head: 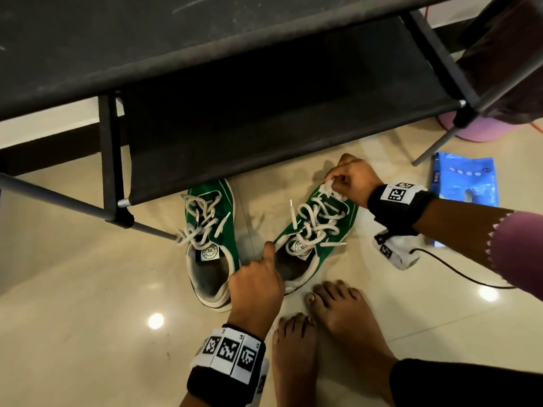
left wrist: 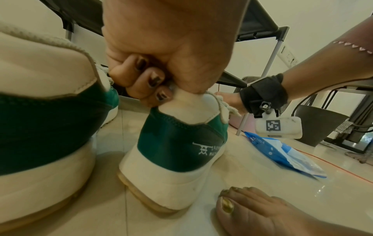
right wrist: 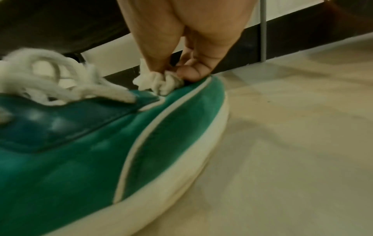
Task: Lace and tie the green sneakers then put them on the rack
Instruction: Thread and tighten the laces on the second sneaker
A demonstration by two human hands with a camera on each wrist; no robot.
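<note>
Pinching the lace [head: 330, 188] at the toe end of the right-hand sneaker [head: 318, 230], my right hand [head: 354, 183] is bunching a white fold of it between thumb and fingertips; the right wrist view is showing that wad [right wrist: 159, 83] pressed just above the lowest eyelets, touching the green upper. My left hand [head: 255, 282] is curling around the heel collar of the same shoe, fingers [left wrist: 141, 79] hooked over the padded rim and holding it down against the floor [head: 88, 289], index finger pointing along the opening.

The shoe's long axis is running from my left hand at the heel, away and slightly rightward, to my right hand at the toe, so I am judging that the lace needs drawing back along that line, toward the tongue, where loose loops are lying slack across the eyelets with both tips free. The right hand is the nearer one for that pull; the left is only anchoring.

The other sneaker [head: 210, 245] is sitting just beside it, to the left, toe tucked under the front edge of the rack [head: 264, 113], its laces also looking loose. Both shoes are on the floor, neither yet on a shelf
</note>
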